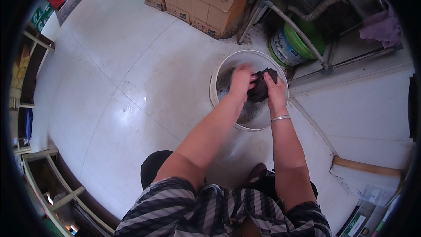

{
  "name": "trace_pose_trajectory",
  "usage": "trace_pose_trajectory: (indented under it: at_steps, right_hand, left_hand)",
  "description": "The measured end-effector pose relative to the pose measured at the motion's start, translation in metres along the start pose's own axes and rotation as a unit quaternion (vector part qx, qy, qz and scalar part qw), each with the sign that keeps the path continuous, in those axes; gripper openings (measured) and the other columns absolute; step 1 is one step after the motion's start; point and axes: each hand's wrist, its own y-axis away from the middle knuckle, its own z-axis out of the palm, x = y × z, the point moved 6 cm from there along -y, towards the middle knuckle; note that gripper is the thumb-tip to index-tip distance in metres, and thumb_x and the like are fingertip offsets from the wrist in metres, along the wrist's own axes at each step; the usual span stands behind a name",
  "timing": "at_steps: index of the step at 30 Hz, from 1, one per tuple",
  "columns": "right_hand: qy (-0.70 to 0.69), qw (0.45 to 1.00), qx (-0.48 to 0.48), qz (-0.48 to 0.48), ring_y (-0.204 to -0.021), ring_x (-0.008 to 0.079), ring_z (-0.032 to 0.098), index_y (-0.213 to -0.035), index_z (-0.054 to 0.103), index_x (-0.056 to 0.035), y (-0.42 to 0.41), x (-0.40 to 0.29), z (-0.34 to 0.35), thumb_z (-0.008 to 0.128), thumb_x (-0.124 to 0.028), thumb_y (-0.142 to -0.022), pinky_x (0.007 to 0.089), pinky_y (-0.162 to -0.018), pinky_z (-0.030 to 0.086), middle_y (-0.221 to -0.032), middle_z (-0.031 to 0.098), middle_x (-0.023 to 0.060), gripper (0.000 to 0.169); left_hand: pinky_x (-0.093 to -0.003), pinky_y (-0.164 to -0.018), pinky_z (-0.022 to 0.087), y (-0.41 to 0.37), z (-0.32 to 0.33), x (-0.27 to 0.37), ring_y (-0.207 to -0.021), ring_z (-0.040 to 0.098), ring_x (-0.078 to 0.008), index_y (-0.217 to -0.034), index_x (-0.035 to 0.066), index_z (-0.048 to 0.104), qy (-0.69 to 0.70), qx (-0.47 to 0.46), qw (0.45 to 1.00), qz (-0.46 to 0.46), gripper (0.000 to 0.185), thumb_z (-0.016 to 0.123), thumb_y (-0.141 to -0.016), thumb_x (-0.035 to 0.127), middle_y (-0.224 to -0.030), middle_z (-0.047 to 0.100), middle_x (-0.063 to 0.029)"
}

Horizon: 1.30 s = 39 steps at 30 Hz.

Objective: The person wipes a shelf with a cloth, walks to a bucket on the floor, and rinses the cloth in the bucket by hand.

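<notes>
A wet-looking dark cloth (262, 87) is bunched up over a white plastic bucket (214, 89). My right hand (277, 92) grips the cloth's right side, thumb on top, and wears a silver bangle (281, 118) at the wrist. Blurred by motion, my left hand (241, 80) is at the cloth's left edge with its fingers somewhat apart; whether they pinch the fabric is unclear. Greyish water with suds and dark specks (251, 113) lies in the bucket below both hands.
Cardboard cartons (210, 6) are stacked beyond the bucket. A green-and-white pail (286, 47) stands under a metal-legged frame (296, 28), where a purple cloth (381, 28) hangs. Wooden shelving (65, 197) lines the left. Pale tile floor (108, 72) surrounds the bucket; a white panel (358, 112) is at right.
</notes>
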Motion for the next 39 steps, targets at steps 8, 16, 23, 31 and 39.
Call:
trace_pose_trajectory:
  at_steps: [8,16,23,31,39]
  right_hand:
    - [0.202,0.955,-0.082,-0.201,-0.094,0.0198,0.053,-0.089,0.058,-0.0004,0.083,-0.049,0.053,0.069,-0.011,-0.069,0.0302,-0.082,0.041,-0.101,0.057,0.0078,0.025]
    - [0.407,0.882,0.095,-0.217,-0.092,0.0364,0.052,-0.078,0.058,0.0010,0.028,-0.017,0.055,0.063,-0.022,-0.071,0.0395,-0.080,0.041,-0.095,0.057,0.0208,0.025]
    - [0.012,1.000,-0.008,0.020,-0.076,0.0276,0.057,-0.090,0.059,0.0008,0.024,-0.004,0.040,0.056,-0.027,-0.079,0.0308,-0.071,0.044,-0.085,0.060,0.0152,0.030]
    - [0.427,0.881,0.023,-0.202,-0.100,0.0347,0.049,-0.087,0.061,0.0011,0.029,-0.011,0.062,0.058,-0.028,-0.078,0.0372,-0.085,0.038,-0.101,0.058,0.0159,0.031]
    - [0.373,0.927,0.013,-0.040,-0.086,0.0431,0.055,-0.086,0.061,0.0055,-0.069,0.036,-0.016,0.044,-0.050,-0.082,0.0437,-0.074,0.043,-0.082,0.058,0.0290,0.058]
  left_hand:
    - [-0.0388,-0.074,0.046,0.001,-0.010,-0.038,-0.082,0.056,-0.0260,-0.082,0.011,0.058,0.168,-0.065,0.958,-0.225,0.032,0.051,-0.079,0.042,-0.090,0.060,-0.0112]
    - [-0.0361,-0.056,0.047,-0.026,-0.023,-0.058,-0.059,0.055,-0.0230,-0.081,0.004,0.059,0.239,0.035,0.966,-0.094,0.012,0.053,-0.073,0.012,-0.074,0.059,-0.0116]
    - [-0.0381,-0.059,0.049,-0.044,-0.035,-0.057,-0.064,0.059,-0.0253,-0.077,0.005,0.058,0.200,0.061,0.977,-0.041,0.015,0.050,-0.075,0.017,-0.073,0.059,-0.0106]
    - [-0.0340,-0.076,0.043,-0.042,-0.042,-0.055,-0.084,0.055,-0.0216,-0.097,0.007,0.057,0.124,0.007,0.992,-0.002,0.034,0.055,-0.082,0.037,-0.092,0.060,-0.0079]
    - [-0.0354,-0.090,0.035,-0.011,-0.046,-0.011,-0.113,0.041,-0.0253,-0.127,0.000,0.036,0.012,0.192,0.978,0.075,0.055,0.052,-0.077,0.016,-0.126,0.040,-0.0167]
